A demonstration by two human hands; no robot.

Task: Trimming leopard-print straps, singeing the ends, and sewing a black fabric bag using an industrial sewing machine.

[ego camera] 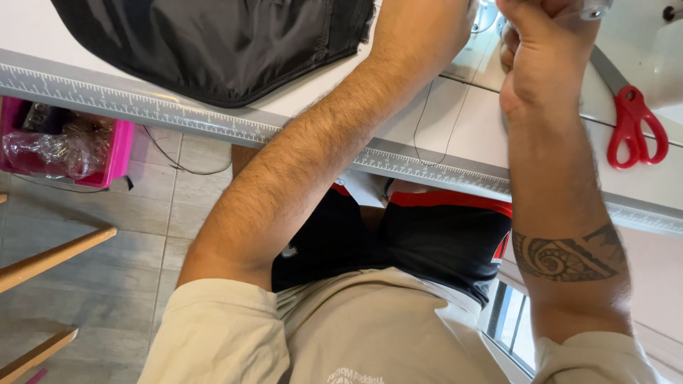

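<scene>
A small clear-and-metal part (594,8) is seen at the top edge of the view, just beside the right hand (541,50), which is closed into a fist over the far part of the white table (441,114); whether the part is actually grasped cannot be told, since it is cropped by the frame. The left hand is carried out of view past the top edge, only its forearm (306,163) being shown across the table's near edge, so its grip cannot be judged. Both arms are raised over the same spot, which suggests that fine work is being steadied there. A thin dark thread (427,121) is laid loosely on the table between the two arms. Red-handled scissors (633,124) are kept near the right edge of the table, within reach of the right hand. A dark garment (213,43) is spread toward the left far corner, apart from the hands. A measuring strip (178,110) is fixed along the near edge. Below the left end, a pink bin (117,153) stands on the tiled floor (107,213).
</scene>
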